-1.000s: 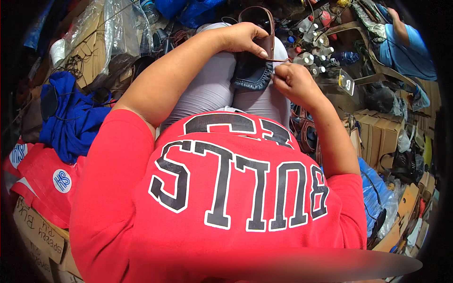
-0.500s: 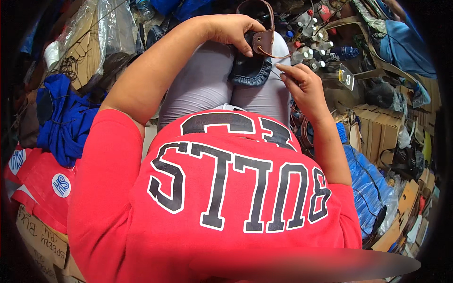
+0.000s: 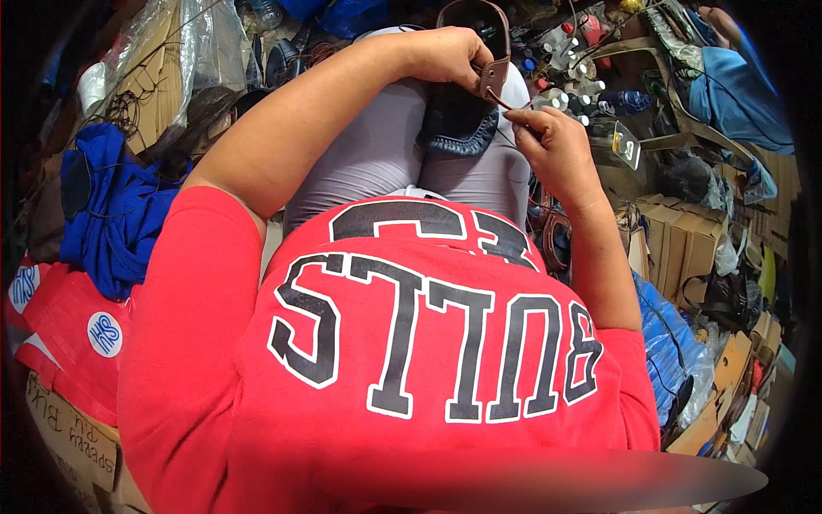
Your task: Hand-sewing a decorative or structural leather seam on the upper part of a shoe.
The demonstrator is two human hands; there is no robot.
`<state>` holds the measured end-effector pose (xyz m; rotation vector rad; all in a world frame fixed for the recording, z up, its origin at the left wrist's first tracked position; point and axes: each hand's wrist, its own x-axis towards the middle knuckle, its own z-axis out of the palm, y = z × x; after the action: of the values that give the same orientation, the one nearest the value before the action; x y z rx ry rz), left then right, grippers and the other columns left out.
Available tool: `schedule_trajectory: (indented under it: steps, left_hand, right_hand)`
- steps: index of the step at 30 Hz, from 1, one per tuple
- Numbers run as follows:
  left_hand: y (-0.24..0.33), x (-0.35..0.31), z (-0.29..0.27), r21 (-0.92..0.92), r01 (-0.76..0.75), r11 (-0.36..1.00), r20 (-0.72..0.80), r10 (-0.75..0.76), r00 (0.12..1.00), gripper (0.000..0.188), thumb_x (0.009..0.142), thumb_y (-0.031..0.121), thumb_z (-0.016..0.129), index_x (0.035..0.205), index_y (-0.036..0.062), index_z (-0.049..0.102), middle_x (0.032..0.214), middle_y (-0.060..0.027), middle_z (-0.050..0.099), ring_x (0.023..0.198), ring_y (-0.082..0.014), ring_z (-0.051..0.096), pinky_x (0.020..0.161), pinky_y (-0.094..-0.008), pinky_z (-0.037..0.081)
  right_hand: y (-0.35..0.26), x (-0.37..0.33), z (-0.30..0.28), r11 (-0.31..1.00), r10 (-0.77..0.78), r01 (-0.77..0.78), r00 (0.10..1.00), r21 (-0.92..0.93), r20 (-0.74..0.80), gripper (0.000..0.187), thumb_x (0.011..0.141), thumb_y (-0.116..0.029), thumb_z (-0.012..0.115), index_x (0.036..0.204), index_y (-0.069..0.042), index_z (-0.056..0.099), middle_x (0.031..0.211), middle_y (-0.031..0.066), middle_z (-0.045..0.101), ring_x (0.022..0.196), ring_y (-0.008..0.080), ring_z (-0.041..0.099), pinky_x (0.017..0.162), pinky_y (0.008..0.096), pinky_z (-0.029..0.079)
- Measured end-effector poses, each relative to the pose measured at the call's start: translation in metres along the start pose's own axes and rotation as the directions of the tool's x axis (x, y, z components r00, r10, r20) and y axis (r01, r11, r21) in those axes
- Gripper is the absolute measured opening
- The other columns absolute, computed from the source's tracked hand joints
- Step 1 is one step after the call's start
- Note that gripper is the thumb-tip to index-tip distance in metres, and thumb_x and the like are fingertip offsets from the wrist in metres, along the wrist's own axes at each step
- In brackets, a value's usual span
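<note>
A dark navy boat shoe (image 3: 461,135) with a gathered toe seam rests across my grey-trousered thighs, its toe toward me. Brown leather (image 3: 497,75) with small eyelets runs round its opening. My left hand (image 3: 454,58) is closed on the shoe's left side, thumb and fingers at the brown leather; part of its grip is hidden. A thin brown lace (image 3: 495,98) leads from an eyelet toward my right hand (image 3: 552,146), whose thumb and forefinger pinch it just right of the shoe.
Small bottles (image 3: 578,101) stand beyond my right knee, near a dark blue bottle (image 3: 623,103). Cardboard pieces (image 3: 676,240) and blue plastic wrapping (image 3: 664,343) lie at right. Blue cloth (image 3: 111,218), a red bag (image 3: 73,343) and a cardboard box (image 3: 73,428) are at left.
My right hand has moved up to the lace and now pinches it. My left hand has shifted slightly right and closed round the brown leather; its thumb was more visible before.
</note>
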<state>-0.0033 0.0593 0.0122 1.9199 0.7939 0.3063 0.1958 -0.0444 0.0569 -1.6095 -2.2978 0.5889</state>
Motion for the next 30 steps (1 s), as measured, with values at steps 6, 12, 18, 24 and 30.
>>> schedule_trajectory:
  steps: [6,12,18,24,30]
  left_hand:
    - [-0.001,0.01,-0.001,-0.007,-0.062,0.998,0.056,0.062,0.997,0.021,0.075,0.014,0.074,0.093,0.0034,0.069,0.083,-0.0023,0.069,0.075,-0.0093,0.059,0.076,-0.0246,0.045]
    - [-0.001,0.01,-0.002,-0.008,-0.029,1.0,0.074,0.029,0.997,0.021,0.076,0.014,0.072,0.094,0.0044,0.069,0.084,-0.0024,0.069,0.077,-0.0101,0.059,0.077,-0.0259,0.045]
    - [-0.01,0.012,-0.003,-0.059,-0.101,0.993,0.126,0.108,0.986,0.024,0.075,0.015,0.073,0.097,0.0044,0.069,0.087,-0.0039,0.067,0.084,-0.0134,0.059,0.081,-0.0274,0.043]
    - [-0.008,0.014,-0.001,-0.019,-0.091,0.996,0.111,0.092,0.99,0.028,0.072,0.013,0.074,0.098,0.0045,0.069,0.09,-0.0052,0.066,0.087,-0.0169,0.059,0.084,-0.0293,0.043]
    - [-0.01,0.012,-0.002,0.011,-0.057,0.998,0.106,0.055,0.993,0.028,0.072,0.012,0.074,0.099,0.004,0.069,0.09,-0.0053,0.066,0.087,-0.0161,0.059,0.084,-0.0289,0.043]
  right_hand:
    - [0.007,0.002,-0.003,0.999,0.002,-0.002,1.0,0.038,-0.004,0.022,0.077,-0.009,0.061,0.097,-0.008,0.069,0.084,0.0135,0.063,0.076,0.0305,0.063,0.069,0.0348,0.049]
    - [0.01,0.01,-0.003,0.994,-0.101,0.101,0.995,-0.029,0.012,0.021,0.077,-0.01,0.062,0.096,-0.008,0.07,0.081,0.0138,0.061,0.073,0.0302,0.061,0.067,0.0356,0.048]
    - [0.035,0.018,-0.005,0.983,-0.019,-0.014,0.984,0.185,0.176,0.023,0.078,-0.005,0.067,0.101,-0.01,0.07,0.081,0.0029,0.056,0.073,0.0136,0.054,0.067,0.0266,0.045]
    - [0.048,0.017,0.015,0.777,0.095,-0.2,0.975,0.598,0.203,0.019,0.079,-0.006,0.07,0.098,-0.005,0.07,0.087,-0.0002,0.06,0.079,0.0072,0.053,0.07,0.0224,0.043]
    - [0.056,0.019,0.018,0.809,0.019,-0.106,0.988,0.578,0.154,0.019,0.079,-0.003,0.068,0.098,-0.005,0.07,0.09,0.0015,0.059,0.084,0.0091,0.054,0.075,0.022,0.042]
